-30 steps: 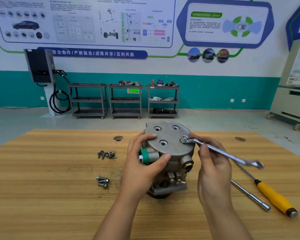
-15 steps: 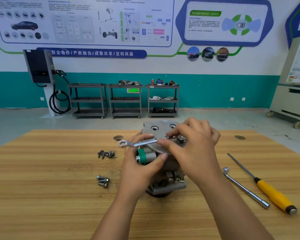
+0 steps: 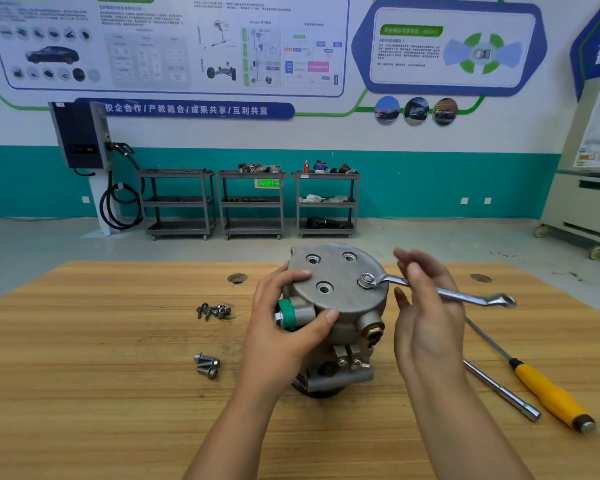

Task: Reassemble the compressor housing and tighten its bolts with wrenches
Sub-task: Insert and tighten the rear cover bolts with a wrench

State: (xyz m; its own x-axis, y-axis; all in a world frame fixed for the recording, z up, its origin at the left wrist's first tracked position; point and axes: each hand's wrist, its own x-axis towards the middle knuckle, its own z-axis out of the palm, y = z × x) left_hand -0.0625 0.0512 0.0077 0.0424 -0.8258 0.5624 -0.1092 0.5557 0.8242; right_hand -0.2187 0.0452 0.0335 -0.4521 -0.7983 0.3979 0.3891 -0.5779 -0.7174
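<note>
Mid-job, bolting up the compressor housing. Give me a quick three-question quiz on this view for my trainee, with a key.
1. Multiple choice: how many bolt holes on the top face of the compressor housing are empty? A) one B) three C) five
2. True or false: the left hand holds the wrench.
3. Fill in: the wrench's ring end sits on a ___ beside the right hand.
Key: 1 B. 2 False; it grips the housing's side. 3 bolt.
</note>
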